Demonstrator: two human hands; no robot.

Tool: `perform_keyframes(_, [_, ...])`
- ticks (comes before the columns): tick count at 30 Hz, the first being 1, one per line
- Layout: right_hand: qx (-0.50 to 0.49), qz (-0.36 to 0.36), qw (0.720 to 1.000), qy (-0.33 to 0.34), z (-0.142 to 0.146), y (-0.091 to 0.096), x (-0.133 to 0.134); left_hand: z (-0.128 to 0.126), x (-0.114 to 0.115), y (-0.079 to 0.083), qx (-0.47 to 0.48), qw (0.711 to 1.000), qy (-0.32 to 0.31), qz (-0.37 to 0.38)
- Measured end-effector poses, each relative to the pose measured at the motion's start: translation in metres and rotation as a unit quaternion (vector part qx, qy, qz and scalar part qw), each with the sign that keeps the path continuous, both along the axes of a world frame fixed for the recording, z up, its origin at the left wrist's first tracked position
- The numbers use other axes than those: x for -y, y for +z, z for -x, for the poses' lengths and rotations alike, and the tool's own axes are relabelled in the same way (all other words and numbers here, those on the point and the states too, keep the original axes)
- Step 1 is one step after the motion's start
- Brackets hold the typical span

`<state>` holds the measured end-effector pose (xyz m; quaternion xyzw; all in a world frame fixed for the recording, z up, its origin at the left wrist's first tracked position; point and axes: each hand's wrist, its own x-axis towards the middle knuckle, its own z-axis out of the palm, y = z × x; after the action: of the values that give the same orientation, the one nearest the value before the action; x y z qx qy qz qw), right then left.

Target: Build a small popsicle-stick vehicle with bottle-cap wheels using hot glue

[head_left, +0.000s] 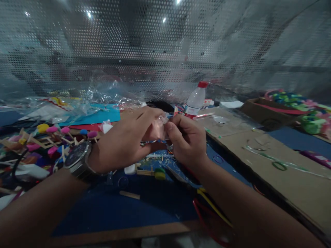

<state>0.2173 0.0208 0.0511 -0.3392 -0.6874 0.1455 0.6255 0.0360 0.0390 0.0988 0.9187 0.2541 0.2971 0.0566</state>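
Note:
A small crinkled clear plastic bag (159, 127), with something pinkish showing in or through it, is between my hands above the blue table (155, 210). My left hand (126, 137), with a watch (79, 158) on its wrist, is closed around the bag's left side. Thumb and bent fingers of my right hand (188, 139) pinch its right edge. Beneath them lie a small stick piece with a green and yellow round end (159, 173) and a loose wooden stick (129, 195). A tool with red and yellow handles (207, 208) lies partly under my right forearm.
Wooden stick pieces with coloured caps (51, 148) are heaped at the left. Behind are a blue sheet (90, 115), clear wrapping (108, 93) and a red-capped bottle (195, 101). Cardboard (248, 148) and a box (271, 112) with bright pieces occupy the right. A perforated metal panel (155, 51) stands behind.

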Motion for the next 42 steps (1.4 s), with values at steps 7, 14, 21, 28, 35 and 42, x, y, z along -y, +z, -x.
perform_keyframes(7, [0.008, 0.023, 0.999, 0.023, -0.004, -0.002, -0.001, 0.002, 0.003, 0.005, 0.020, 1.000, 0.002, -0.005])
perform_keyframes(14, [-0.101, 0.050, 0.988, 0.104, -0.001, -0.005, -0.004, 0.000, 0.002, -0.002, 0.093, 0.992, 0.077, -0.024])
perform_keyframes(21, [-0.122, 0.105, 0.984, 0.077, 0.003, -0.005, -0.007, -0.007, 0.011, -0.007, 0.084, 0.991, 0.106, -0.002])
perform_keyframes(28, [-0.171, 0.085, 0.975, 0.112, -0.003, -0.008, -0.019, 0.001, 0.001, 0.004, 0.161, 0.980, 0.095, 0.068])
perform_keyframes(35, [-0.060, -0.007, 0.998, 0.024, 0.002, -0.011, -0.009, -0.004, 0.006, 0.001, 0.255, 0.955, 0.087, 0.127])
perform_keyframes(42, [-0.014, -0.051, 0.999, 0.001, 0.009, -0.014, 0.000, -0.013, 0.011, -0.012, 0.273, 0.945, 0.050, 0.176])
